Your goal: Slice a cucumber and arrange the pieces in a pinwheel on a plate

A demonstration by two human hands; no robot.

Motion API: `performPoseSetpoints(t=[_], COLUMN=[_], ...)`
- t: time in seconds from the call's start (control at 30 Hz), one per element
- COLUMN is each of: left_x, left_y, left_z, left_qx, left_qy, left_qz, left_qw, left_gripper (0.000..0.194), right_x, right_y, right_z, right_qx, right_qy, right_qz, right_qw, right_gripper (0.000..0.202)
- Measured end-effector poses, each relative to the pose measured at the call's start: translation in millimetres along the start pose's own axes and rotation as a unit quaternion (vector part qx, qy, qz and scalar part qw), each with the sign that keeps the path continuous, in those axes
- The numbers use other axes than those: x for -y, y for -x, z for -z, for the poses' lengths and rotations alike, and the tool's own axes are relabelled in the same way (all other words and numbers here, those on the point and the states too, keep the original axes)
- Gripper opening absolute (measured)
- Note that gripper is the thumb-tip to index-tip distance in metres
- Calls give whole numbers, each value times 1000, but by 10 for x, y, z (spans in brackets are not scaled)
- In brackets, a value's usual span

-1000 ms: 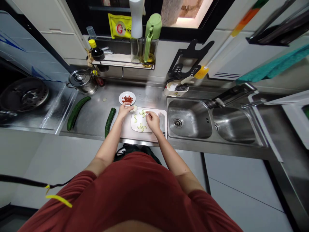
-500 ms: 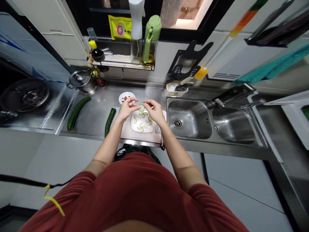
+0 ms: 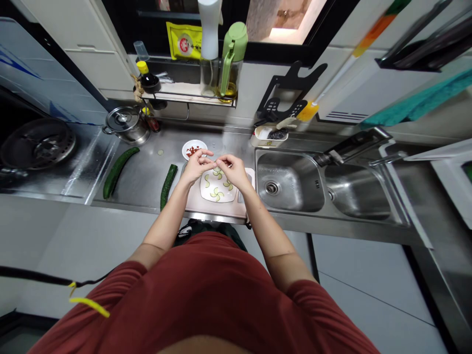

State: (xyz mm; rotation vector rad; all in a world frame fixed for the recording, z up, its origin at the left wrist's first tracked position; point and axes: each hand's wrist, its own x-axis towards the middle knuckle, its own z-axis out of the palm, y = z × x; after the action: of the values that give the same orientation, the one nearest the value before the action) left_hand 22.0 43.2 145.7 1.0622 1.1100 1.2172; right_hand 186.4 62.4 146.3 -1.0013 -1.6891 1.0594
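My left hand (image 3: pixel 196 169) and my right hand (image 3: pixel 232 170) meet at the fingertips over the far edge of a white plate (image 3: pixel 206 195). Both are closed in a pinch; whatever lies between the fingers is too small or hidden to make out. Thin pale-green cucumber slices (image 3: pixel 217 197) are laid on the plate in curved and pinwheel shapes. Under the plate is a pale cutting board (image 3: pixel 195 207). Just beyond my left hand stands a small white dish (image 3: pixel 189 144) of red bits. A cut cucumber (image 3: pixel 168 187) rests left of the board.
A whole cucumber (image 3: pixel 118 172) and a lidded steel pot (image 3: pixel 129 126) are farther left, before the stove (image 3: pixel 40 147). A double sink (image 3: pixel 291 184) lies to the right. Along the wall runs a shelf (image 3: pixel 184 97) with bottles, and a utensil holder (image 3: pixel 267 141) stands behind the sink.
My right hand has moved left and the fingertips of both hands have come together. The round pale-green slice seen between them before is now out of sight.
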Motion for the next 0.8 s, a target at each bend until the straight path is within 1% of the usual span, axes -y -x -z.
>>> performPoseSetpoints(t=[0.07,0.13,0.2,0.23,0.27,0.3,0.33,0.4,0.43,0.47,0.5,0.53,0.6,0.67,0.8], left_x=[19,63,131,171,213,252,286,330,338,336,325,308,266,227,177], left_y=[-19,-50,-73,-74,-67,-49,-22,47,84,117,144,163,177,169,142], left_z=[18,57,101,115,118,108,83,-7,-64,-123,-179,-228,-293,-315,-288], left_qx=[-7,-36,-69,-71,-58,-28,16,115,153,178,189,188,172,158,133], left_qy=[6,9,18,28,41,59,79,126,151,174,194,208,222,220,199], left_qz=[5,17,53,81,116,152,188,247,265,276,282,285,285,277,248], left_qw=[1000,999,996,994,991,986,979,954,940,928,920,917,917,922,939], left_gripper=[50,49,45,44,46,50,56,67,72,75,76,76,73,66,56], right_x=[3,10,19,25,30,35,38,41,40,38,35,33,33,43,82], right_y=[-7,-17,-24,-27,-30,-31,-33,-34,-34,-33,-31,-29,-21,-9,16], right_z=[14,35,60,72,82,91,97,103,103,103,103,103,105,110,122], right_qx=[-3,-12,-23,-28,-33,-36,-39,-37,-34,-32,-30,-29,-27,-23,-6], right_qy=[-4,-10,-16,-19,-23,-28,-34,-45,-49,-51,-53,-55,-58,-64,-80], right_qz=[-3,-5,-4,-3,-3,-3,-5,-8,-10,-11,-12,-13,-16,-24,-27], right_qw=[1000,1000,1000,999,999,999,999,998,998,998,998,998,998,997,996], right_gripper=[33,35,36,36,37,37,38,39,39,40,40,40,40,40,39])
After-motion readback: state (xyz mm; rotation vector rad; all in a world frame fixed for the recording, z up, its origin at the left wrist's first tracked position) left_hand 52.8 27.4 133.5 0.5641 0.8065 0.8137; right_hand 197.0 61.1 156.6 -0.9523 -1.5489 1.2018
